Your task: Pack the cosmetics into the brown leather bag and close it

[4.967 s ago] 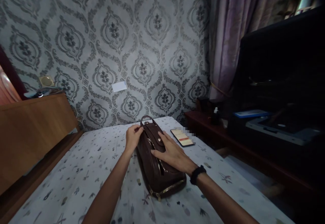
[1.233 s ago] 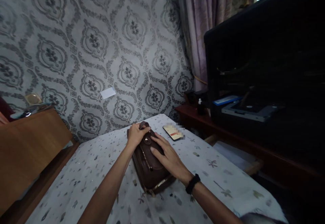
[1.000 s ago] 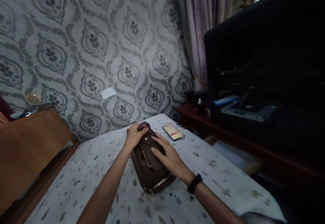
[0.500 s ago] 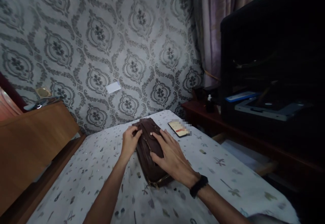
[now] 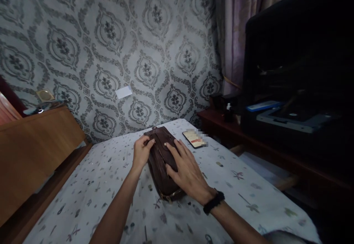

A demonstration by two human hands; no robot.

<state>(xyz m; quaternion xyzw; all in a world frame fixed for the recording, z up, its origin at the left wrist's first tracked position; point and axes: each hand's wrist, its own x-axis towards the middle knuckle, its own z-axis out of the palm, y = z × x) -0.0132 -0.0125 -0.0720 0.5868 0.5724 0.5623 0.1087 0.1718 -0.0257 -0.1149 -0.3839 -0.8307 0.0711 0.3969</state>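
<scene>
A dark brown leather-look bag (image 5: 162,179) lies on the patterned white sheet, with brass-coloured zips and a snap flap on its upper face. At its far left side, my left hand (image 5: 141,151) is closed, thumb and fingers pinching the bag close to the end of the front zip. The exact bit between those fingertips is hidden. My right hand (image 5: 188,168) lies across the bag's right side, fingers spread and pressing on it near the snap. A black band (image 5: 214,202) circles the right wrist.
A lit phone (image 5: 193,139) rests on the sheet (image 5: 110,196) beyond my right hand. To the left stands a wooden headboard-like panel (image 5: 41,151). On the right, a dark red desk (image 5: 212,120) carries a small bottle (image 5: 228,113) and a large black object (image 5: 290,59).
The view has shifted slightly. Both hands keep nearly the same places on the bag, and the left thumb has moved only a little.
</scene>
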